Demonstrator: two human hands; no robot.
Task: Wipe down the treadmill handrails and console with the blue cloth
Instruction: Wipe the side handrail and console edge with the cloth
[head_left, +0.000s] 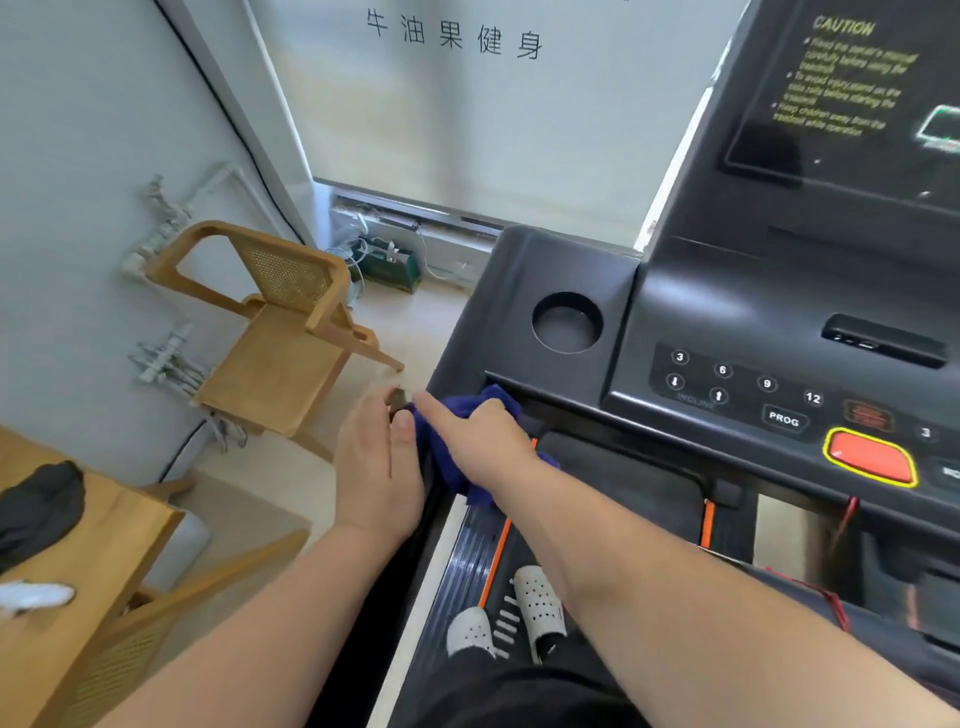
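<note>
The blue cloth (444, 441) is bunched against the black left handrail (428, 499), just below the console's left corner. My right hand (478, 441) grips the cloth from above, index finger stretched out toward the left. My left hand (376, 467) wraps around the same handrail right beside the cloth, thumb on top. The dark console (649, 291) with its round cup holder (567, 322), number keys and red stop button (870, 457) fills the right side. Most of the handrail is hidden under my hands.
A wooden cane-back chair (280, 332) stands against the wall on the left. A wooden table (88, 535) with dark fabric on it is at lower left. My feet in white perforated slippers (537, 613) stand on the treadmill deck.
</note>
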